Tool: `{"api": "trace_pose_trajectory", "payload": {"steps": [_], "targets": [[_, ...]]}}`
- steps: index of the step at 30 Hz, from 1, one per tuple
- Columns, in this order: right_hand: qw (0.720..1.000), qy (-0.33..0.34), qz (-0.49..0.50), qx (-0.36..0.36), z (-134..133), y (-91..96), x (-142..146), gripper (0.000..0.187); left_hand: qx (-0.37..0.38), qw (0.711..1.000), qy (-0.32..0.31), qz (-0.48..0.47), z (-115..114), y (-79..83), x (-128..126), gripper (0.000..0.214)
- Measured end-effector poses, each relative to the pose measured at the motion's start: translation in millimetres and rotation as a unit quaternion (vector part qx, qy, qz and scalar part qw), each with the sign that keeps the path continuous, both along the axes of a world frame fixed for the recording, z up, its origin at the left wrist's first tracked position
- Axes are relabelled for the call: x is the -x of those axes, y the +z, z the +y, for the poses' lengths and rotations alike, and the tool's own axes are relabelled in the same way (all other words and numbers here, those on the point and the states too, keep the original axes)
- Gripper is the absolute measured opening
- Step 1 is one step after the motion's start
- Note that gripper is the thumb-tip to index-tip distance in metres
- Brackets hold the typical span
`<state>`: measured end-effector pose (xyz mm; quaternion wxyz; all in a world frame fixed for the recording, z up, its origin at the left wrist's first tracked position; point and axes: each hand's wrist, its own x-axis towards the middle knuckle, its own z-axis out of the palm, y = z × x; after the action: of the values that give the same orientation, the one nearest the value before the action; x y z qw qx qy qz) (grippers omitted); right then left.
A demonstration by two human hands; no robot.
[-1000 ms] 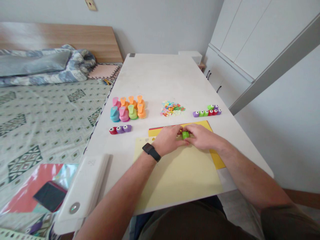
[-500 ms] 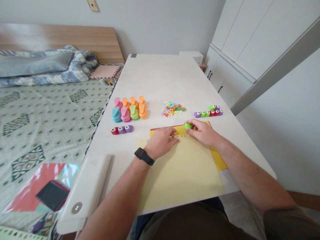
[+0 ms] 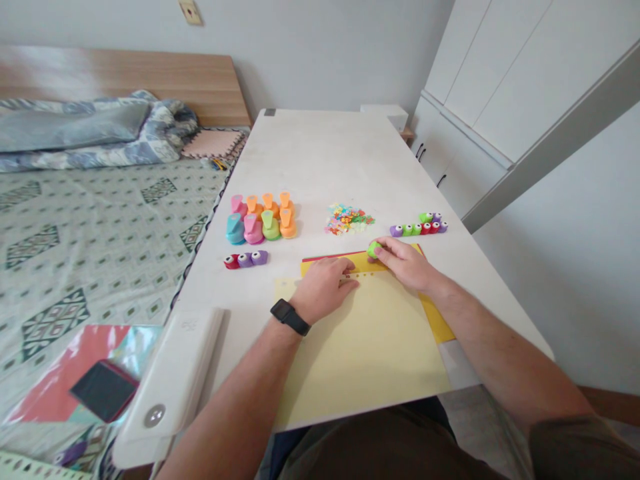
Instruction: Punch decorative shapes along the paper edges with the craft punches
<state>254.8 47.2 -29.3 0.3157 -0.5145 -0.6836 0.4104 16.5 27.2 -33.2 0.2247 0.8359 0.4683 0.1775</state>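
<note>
Green craft punch (image 3: 373, 250) gripped in the curled fingers of the right hand (image 3: 406, 264), over the far edge of a darker yellow sheet (image 3: 395, 257). Left hand (image 3: 323, 288), half open and holding nothing, rests on a pale yellow sheet (image 3: 370, 353), just left of the right hand, fingertips beside a row of small punched holes (image 3: 357, 274). Ahead on the white table (image 3: 325, 153): paper confetti (image 3: 349, 220) and small punches (image 3: 417, 225) beyond the right hand; larger pink, orange, teal punches (image 3: 260, 217) beyond the left; three small punches (image 3: 245, 260) nearer left.
</note>
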Motion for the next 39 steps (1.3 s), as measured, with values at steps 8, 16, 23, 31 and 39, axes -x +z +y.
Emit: {"api": "trace_pose_trajectory", "payload": {"steps": [8, 16, 23, 31, 39], "targets": [[0.997, -0.036, 0.042, -0.048, 1.6, -0.1, 1.2, 0.048, -0.011, 1.0, 0.0, -0.003, -1.1, -1.3, -0.3, 0.022], [0.994, -0.072, 0.069, -0.035, 5.4, -5.6, 1.1, 0.051, -0.02, 1.0, -0.004, -0.01, -1.0, -2.8, 1.4, 0.023], [0.995, -0.059, 0.083, -0.006, 8.3, -8.1, 8.1, 0.055, -0.024, 1.0, -0.003, -0.009, -1.6, -4.7, 2.5, 0.021], [0.993, 0.068, -0.009, -0.1, 8.0, 36.6, 80.2, 0.03, -0.058, 0.998, -0.008, -0.018, -1.9, -7.5, 2.6, 0.021], [0.956, 0.175, -0.201, -0.12, 35.9, 51.7, 175.5, 0.016, -0.024, 0.999, 0.022, -0.007, -5.2, -17.2, 3.3, 0.038]]}}
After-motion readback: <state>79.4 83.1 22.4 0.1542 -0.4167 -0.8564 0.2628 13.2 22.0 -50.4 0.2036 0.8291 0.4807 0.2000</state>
